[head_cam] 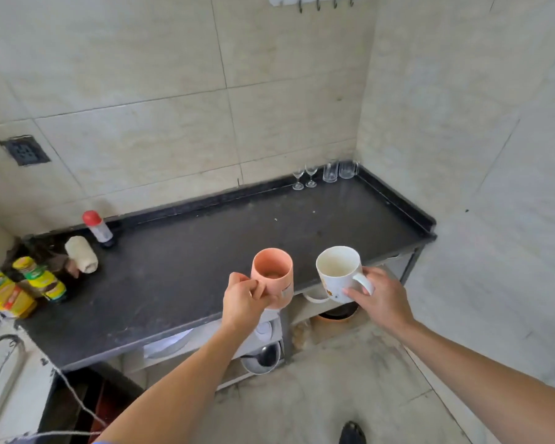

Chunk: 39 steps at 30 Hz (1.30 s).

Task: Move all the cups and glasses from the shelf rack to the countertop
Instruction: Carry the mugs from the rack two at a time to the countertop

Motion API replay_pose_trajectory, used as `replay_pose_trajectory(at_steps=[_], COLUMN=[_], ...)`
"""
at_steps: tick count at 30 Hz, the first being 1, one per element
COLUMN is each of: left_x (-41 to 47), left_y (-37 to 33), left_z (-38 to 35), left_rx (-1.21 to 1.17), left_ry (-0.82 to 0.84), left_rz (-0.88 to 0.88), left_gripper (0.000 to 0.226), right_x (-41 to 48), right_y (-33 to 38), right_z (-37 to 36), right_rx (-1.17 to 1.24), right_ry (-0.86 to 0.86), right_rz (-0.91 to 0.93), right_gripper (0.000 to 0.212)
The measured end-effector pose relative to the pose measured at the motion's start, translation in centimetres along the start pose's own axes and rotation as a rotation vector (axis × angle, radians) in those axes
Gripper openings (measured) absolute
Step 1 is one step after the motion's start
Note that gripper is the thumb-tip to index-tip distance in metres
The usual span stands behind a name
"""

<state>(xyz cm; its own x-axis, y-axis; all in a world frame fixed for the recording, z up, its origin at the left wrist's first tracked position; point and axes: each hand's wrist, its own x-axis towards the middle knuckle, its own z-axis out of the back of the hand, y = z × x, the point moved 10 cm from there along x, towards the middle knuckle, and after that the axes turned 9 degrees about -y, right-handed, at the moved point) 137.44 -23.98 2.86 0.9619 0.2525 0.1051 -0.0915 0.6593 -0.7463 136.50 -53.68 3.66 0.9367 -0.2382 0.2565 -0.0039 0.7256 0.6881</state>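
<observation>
My left hand grips a pink cup by its handle, held in the air above the front edge of the black countertop. My right hand holds a white mug by its handle, just right of the pink cup. Two small wine glasses and two clear tumblers stand in the countertop's far right corner. Below the counter, the shelf rack shows another white cup, partly hidden behind the mug.
At the counter's left end stand a red-capped bottle, a cream roll and yellow seasoning containers. The shelf below holds a white plate, a metal ladle and a dark pan. Tiled walls close in behind and to the right.
</observation>
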Motion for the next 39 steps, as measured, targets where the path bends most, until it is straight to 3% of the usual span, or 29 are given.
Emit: replay_pose_trajectory(at_steps=[11,27,39], left_x=[14.9,39.6,50.6], left_y=[-3.5,3.4,8.6], left_z=[-9.8,-16.4,-22.0], left_rx=[-0.002,0.009,-0.006], left_ry=[-0.033,-0.013,-0.057], left_rz=[0.121,0.304,0.377], left_gripper=[0.018,0.025,0.02], right_x=[20.3,40.7,51.3], right_y=[-6.1,-5.9,-6.8], right_z=[-4.5,-21.4,-36.3], right_rx=[-0.125,-0.145,-0.138], right_ry=[0.09,0.268,0.345], right_rz=[0.001,-0.009,-0.015], right_gripper=[0.043,0.04,0.04])
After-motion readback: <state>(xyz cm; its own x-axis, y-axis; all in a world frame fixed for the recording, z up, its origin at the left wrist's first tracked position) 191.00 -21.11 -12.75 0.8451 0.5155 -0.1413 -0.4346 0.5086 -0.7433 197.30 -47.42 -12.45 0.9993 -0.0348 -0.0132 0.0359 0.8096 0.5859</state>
